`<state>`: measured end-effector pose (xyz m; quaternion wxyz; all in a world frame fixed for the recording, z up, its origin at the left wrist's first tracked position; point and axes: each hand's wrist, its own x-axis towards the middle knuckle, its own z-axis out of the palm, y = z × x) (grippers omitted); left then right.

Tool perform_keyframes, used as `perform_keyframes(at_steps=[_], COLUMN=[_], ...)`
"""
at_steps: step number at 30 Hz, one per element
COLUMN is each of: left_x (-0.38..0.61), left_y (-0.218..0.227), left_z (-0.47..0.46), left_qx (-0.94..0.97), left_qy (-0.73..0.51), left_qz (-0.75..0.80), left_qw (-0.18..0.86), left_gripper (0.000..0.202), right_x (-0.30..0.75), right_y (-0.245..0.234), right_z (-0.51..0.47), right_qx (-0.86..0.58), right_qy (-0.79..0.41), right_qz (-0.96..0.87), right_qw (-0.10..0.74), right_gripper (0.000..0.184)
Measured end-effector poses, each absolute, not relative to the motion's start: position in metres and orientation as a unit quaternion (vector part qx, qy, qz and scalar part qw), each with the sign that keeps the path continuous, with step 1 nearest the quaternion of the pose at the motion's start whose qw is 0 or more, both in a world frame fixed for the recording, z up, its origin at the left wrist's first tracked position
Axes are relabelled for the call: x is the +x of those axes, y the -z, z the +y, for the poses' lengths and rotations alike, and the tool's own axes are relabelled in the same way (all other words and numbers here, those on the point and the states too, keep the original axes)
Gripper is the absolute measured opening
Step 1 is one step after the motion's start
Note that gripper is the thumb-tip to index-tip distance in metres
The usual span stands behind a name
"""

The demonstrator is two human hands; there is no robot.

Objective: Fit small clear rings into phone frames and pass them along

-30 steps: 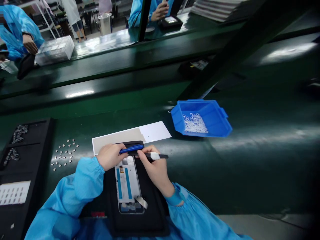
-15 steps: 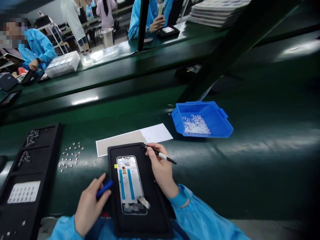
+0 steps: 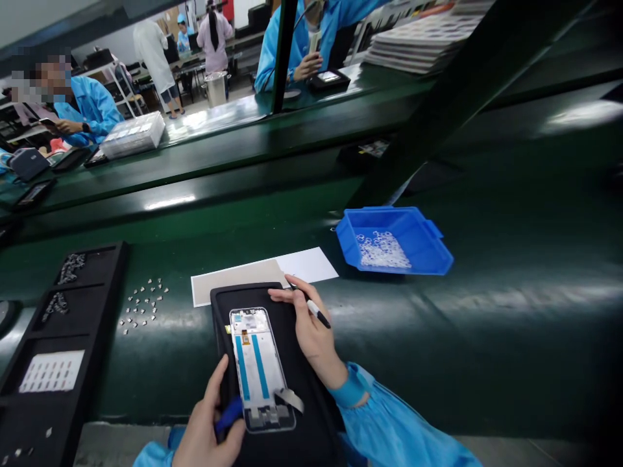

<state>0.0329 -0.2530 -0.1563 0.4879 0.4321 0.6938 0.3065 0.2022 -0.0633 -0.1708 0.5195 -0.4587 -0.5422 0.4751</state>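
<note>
A phone frame (image 3: 260, 370) with two blue strips and a loose silvery flex tab at its lower end lies on a black padded tray (image 3: 311, 415). My left hand (image 3: 207, 415) is at the tray's left side, beside the phone's lower part. A small blue tool (image 3: 228, 414), blurred, sits between its thumb and fingers. At the tray's upper right is my right hand (image 3: 314, 331), gripping a black-and-white pen-shaped tool (image 3: 316, 311). Its tip is hidden by the fingers, which reach over the tray's top edge.
A blue bin (image 3: 428, 250) of small clear rings stands at the right. Several tiny metal parts (image 3: 141, 311) are scattered left, beside a black compartment tray (image 3: 104, 285). A white card (image 3: 311, 263) lies behind the padded tray. Co-workers sit across the bench, past a slanted post (image 3: 438, 110).
My left hand has moved right and down with the blue tool, from outside the tray to the phone's edge. My right fingers have stretched over the tray, and the pen-shaped tool is turned steeper.
</note>
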Motion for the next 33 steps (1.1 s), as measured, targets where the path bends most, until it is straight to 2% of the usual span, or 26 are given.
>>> perform_keyframes(at_steps=[5,13,20,33], left_x=[0.026,0.023,0.018,0.015], left_y=[0.127,0.081,0.07,0.074], left_z=[-0.242,-0.238,-0.235,-0.237], left_qx=[0.362,0.277,0.253,0.267], left_qy=[-0.409,-0.438,-0.449,-0.448], left_qz=[0.629,0.621,0.582,0.591], left_qw=[0.553,0.589,0.629,0.616], left_gripper=[0.08,0.099,0.096,0.095], right_x=[0.209,0.224,0.224,0.221], right_y=[0.147,0.1,0.086,0.096], right_z=[-0.061,-0.063,-0.061,-0.06], right_qx=[-0.451,-0.433,-0.422,-0.419], right_qy=[-0.471,-0.458,-0.521,-0.53], right_qz=[-0.607,-0.685,-0.646,-0.635], right_qw=[0.453,0.365,0.365,0.374], right_gripper=[0.038,0.032,0.03,0.04])
